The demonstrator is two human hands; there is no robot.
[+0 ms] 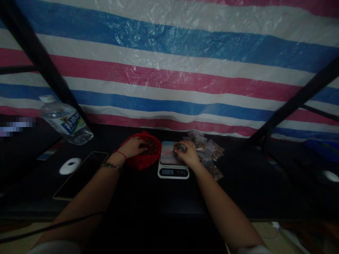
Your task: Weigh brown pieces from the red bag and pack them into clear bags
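Observation:
My left hand reaches over a red bag with its fingers curled down among small dark brown pieces; its fingertips are partly hidden there. To the right lies a white kitchen scale with a pale, pinkish-blue top plate and a small display too dim to read. My right hand is over the plate's right side, thumb and fingers closed around a small clear bag of brown pieces. Several filled zip bags lie just beyond and beside this hand.
A large clear plastic bottle stands at the left. Near it lie a white rounded object and a dark phone. Black frame bars slant on both sides, before a striped plastic sheet. A cable crosses my left forearm.

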